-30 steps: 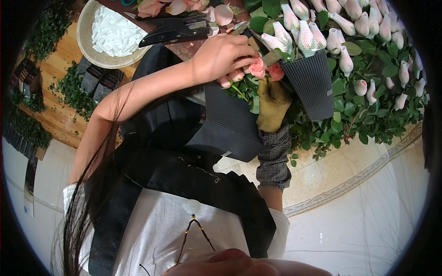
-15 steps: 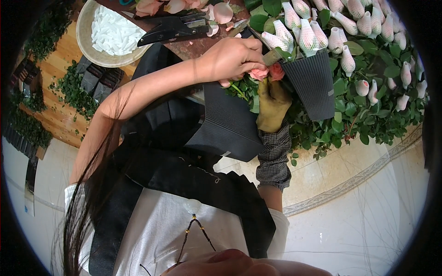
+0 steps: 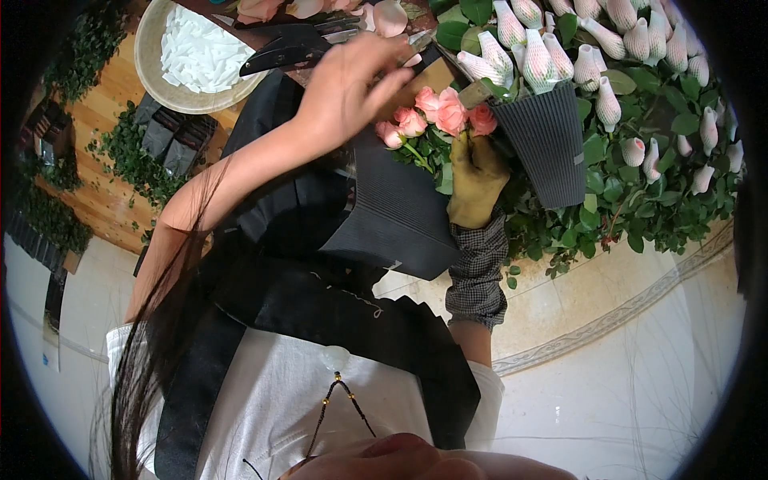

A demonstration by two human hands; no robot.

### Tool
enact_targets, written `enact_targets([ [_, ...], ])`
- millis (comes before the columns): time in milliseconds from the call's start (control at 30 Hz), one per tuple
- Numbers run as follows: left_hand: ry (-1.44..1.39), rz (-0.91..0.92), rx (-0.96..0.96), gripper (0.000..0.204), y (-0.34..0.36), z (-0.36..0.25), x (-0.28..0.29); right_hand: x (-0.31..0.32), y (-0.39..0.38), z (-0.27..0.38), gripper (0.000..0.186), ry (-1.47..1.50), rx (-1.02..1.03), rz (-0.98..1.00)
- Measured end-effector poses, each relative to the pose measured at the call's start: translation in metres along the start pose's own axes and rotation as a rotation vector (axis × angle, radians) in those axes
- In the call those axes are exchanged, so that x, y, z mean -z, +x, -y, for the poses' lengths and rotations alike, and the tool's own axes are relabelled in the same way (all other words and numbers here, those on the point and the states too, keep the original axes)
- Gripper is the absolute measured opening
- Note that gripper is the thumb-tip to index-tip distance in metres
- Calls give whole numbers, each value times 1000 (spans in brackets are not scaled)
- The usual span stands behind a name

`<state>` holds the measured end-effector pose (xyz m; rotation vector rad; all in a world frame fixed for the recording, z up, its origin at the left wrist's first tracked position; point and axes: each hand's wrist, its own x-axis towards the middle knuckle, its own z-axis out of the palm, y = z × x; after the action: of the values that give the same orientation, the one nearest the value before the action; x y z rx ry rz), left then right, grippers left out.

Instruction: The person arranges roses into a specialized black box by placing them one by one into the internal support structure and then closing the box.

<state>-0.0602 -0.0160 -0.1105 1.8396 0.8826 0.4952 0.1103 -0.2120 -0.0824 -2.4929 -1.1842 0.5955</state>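
My left hand (image 3: 344,84) is bare and raised over the table edge, its thumb and fingers apart. A tiny pale pink patch at its fingertips could be a nail or a petal. Below it, several pink roses (image 3: 450,112) with green leaves rise from a dark corrugated sleeve (image 3: 396,210). My right hand (image 3: 478,182), in a yellow glove, closes its fingertips just under a coral-pink rose (image 3: 483,119) at the bunch's right side. The glove and leaves hide the stem. A second dark corrugated sleeve (image 3: 544,144) stands right beside this hand.
White strips fill a round bowl (image 3: 146,60) at upper left. Black-handled shears (image 3: 284,48) lie on the table near loose petals (image 3: 390,18). Many net-covered roses (image 3: 538,60) with foliage crowd the upper right. Leafy bundles (image 3: 132,156) lie on the wooden floor.
My left hand has left the roses and moved up and left, its fingers spreading. More pink blooms now show. My right hand stays nearly in place.
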Motion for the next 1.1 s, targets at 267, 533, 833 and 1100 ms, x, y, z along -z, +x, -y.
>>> enact_targets([
  [267,-300,306,-223,14,9,9,-25,0,5,0,9,-29,142,-48],
  [533,-145,254,-328,12,8,1,-27,0,6,3,15,-21,159,-87],
  [833,16,128,102,23,9,10,5,-2,2,-1,16,15,133,-48],
  [1100,-410,354,243,26,-2,12,3,-7,12,12,21,-273,256,-130],
])
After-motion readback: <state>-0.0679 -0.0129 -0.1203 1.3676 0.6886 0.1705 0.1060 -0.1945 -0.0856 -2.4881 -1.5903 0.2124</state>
